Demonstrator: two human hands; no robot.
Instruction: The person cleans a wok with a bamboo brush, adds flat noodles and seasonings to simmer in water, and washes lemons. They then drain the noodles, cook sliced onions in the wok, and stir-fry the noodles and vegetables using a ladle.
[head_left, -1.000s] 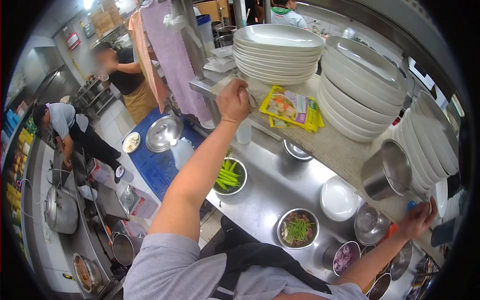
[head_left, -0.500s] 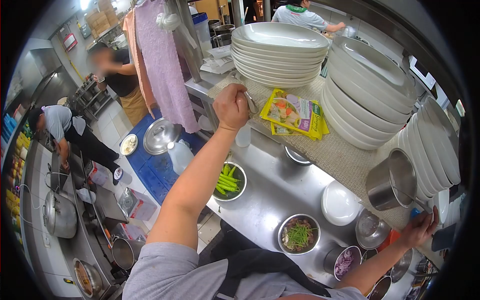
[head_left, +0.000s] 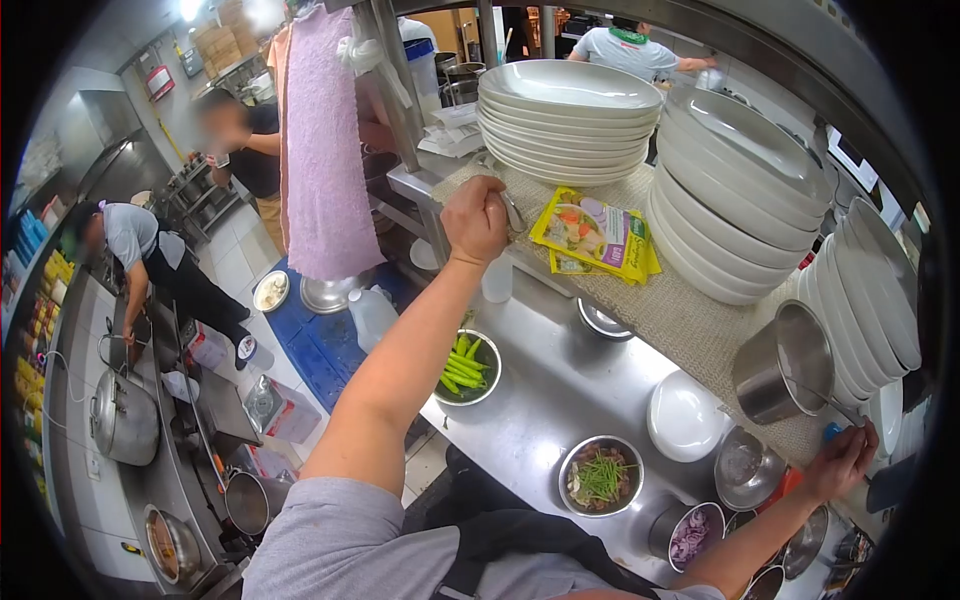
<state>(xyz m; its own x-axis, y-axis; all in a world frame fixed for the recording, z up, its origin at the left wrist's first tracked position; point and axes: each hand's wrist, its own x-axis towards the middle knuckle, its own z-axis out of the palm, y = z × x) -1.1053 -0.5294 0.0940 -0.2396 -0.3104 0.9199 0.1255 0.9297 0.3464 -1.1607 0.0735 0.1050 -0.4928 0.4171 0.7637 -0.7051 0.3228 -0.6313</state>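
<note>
My left hand (head_left: 474, 220) is a closed fist at the shelf's edge. From it sticks a short shiny metal piece, like a spoon (head_left: 514, 213), partly hidden by my fingers. Yellow seasoning packets (head_left: 592, 236) lie just right of that fist. My right hand (head_left: 838, 462) is at the far right, its fingers bent at the end of a thin metal utensil handle (head_left: 822, 398). That handle leans out of a steel pot (head_left: 772, 368) on the shelf; its other end is hidden inside.
Stacks of white plates (head_left: 565, 130) stand along the cloth-covered shelf. On the steel counter below are bowls of green chillies (head_left: 466, 368), chopped greens (head_left: 601, 476) and sliced onions (head_left: 690, 536). A pink towel (head_left: 325, 150) hangs at left, near co-workers (head_left: 150, 250).
The whole view has shifted slightly, and the hanging towel now covers more of the round metal lid. Both my hands keep their grips in nearly the same places.
</note>
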